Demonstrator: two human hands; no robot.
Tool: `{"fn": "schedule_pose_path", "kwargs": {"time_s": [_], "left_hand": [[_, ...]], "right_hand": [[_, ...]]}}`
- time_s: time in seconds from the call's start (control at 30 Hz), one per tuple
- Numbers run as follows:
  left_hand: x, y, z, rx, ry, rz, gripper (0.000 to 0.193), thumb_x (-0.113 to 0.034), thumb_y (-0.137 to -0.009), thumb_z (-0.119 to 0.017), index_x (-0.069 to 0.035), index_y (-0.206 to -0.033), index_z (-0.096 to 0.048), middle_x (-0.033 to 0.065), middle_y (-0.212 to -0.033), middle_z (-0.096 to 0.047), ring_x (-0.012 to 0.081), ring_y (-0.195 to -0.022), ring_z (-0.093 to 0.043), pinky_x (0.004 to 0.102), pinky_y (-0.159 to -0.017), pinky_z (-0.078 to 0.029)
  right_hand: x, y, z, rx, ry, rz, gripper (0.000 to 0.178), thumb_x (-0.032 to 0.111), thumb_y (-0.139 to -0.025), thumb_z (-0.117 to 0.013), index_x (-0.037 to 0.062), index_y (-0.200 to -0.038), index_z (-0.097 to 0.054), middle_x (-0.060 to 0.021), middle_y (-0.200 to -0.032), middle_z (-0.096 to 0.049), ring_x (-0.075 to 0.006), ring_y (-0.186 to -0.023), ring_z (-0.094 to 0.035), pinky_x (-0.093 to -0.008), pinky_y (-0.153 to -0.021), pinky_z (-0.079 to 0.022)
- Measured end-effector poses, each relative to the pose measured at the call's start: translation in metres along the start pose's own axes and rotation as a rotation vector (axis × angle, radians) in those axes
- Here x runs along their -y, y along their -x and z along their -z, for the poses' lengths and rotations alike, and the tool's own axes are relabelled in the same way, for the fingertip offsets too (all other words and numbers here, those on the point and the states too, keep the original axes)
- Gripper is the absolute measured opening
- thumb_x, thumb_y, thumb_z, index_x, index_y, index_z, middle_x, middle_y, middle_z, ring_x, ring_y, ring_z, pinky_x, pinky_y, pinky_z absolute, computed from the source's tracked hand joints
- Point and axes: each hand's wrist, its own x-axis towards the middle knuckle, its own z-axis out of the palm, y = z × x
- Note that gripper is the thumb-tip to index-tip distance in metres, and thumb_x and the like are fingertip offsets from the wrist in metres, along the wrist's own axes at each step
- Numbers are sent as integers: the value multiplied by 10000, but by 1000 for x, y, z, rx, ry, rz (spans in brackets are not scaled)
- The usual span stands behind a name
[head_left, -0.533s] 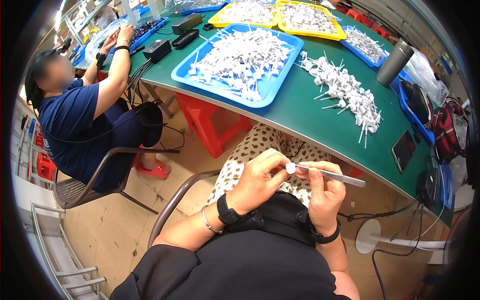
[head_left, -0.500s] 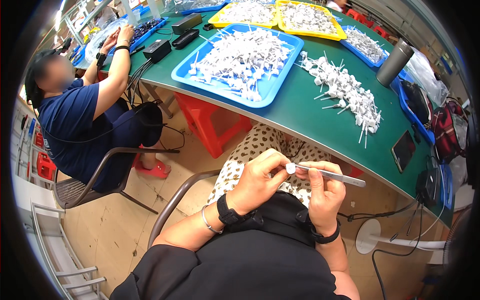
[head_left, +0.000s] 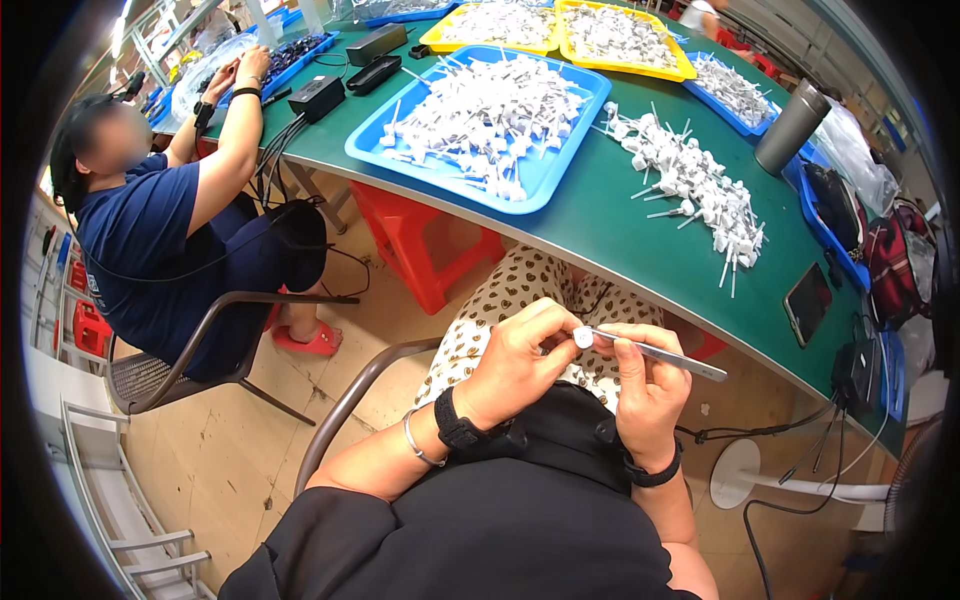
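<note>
Above my lap, my left hand pinches a small white plastic piece with a round end between thumb and fingertips. My right hand is closed on metal tweezers, whose wide end sticks out to the right past my fingers. The tweezers' tip reaches the white piece; whether it grips the piece or only touches it is too small to tell. On the table beyond lies a loose heap of similar white pieces with thin grey stems. More of them fill a blue tray at the table's near edge.
The green table also bears yellow trays at the back, a grey flask and a phone. A red stool stands beneath. A co-worker sits at left. Cables hang at right.
The wide end of the tweezers has dipped slightly toward me. Both hands stay nearly in place, still on the white piece and the tweezers.
</note>
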Motion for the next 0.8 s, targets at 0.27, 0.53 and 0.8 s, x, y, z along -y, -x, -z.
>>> {"fn": "schedule_pose_path", "kwargs": {"time_s": [0.27,0.53,0.8], "left_hand": [[-2,0,1,18,13,20,113,45,-846,-663,-6,-947,-665,79,-854,-615,165,-701,-636,284,-617,-522],[-3,1,-1,3,36,46,103,41,-848,-669,3,-943,-660,71,-855,-611,147,-691,-631,276,-611,-516],[3,2,-2,14,11,19,110,37,-848,-672,-11,-947,-666,72,-850,-613,160,-690,-621,285,-600,-509]], "right_hand": [[1,0,-1,-21,-42,-9,98,-4,-994,-584,-69,-1066,-600,-147,-1003,-699,-205,-895,-727,-307,-811,-611],[-1,0,-3,-31,-68,-13,93,-23,-991,-575,-76,-1066,-592,-151,-1010,-692,-209,-896,-726,-307,-811,-618],[0,1,-3,-8,161,83,56,-26,-975,-603,-53,-1019,-624,-133,-997,-695,-190,-836,-729,-295,-724,-607]]}}
